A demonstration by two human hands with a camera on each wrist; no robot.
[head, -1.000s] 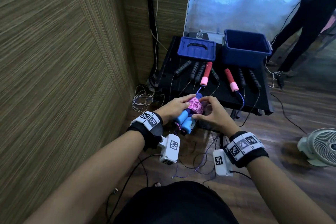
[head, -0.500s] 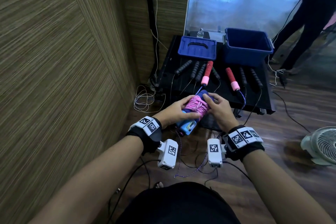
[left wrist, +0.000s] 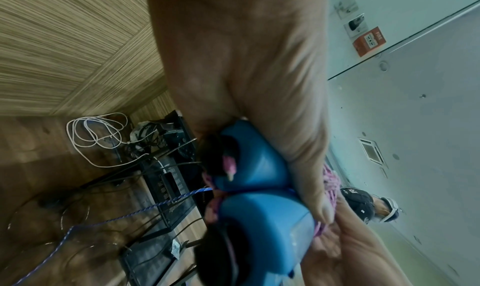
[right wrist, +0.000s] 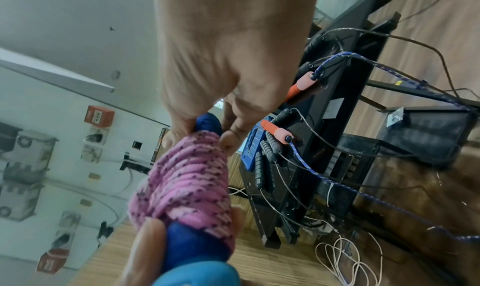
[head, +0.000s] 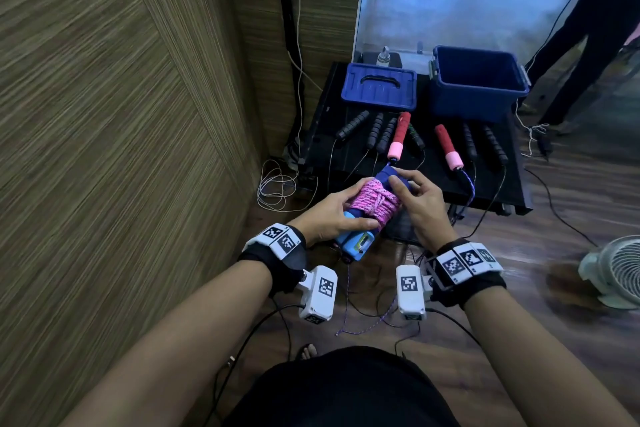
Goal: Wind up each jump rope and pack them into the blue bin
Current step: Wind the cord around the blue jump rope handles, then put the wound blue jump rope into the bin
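Two blue plastic jump-rope handles [head: 360, 239] lie side by side in our left hand [head: 329, 215], which grips them, with pink braided rope [head: 375, 204] wound tightly round them. Our right hand [head: 420, 199] pinches the handles' dark blue far end just beyond the coil. We hold this bundle above the floor, near the front edge of the black tabletop [head: 436, 180], where the open blue plastic bin [head: 478, 94] stands at the back.

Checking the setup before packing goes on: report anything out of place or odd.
Rope cords trail off the black table's front edge; the blue braided cord reaches the floor. The blue bin is open, its lid lying alongside. Nothing looks damaged.
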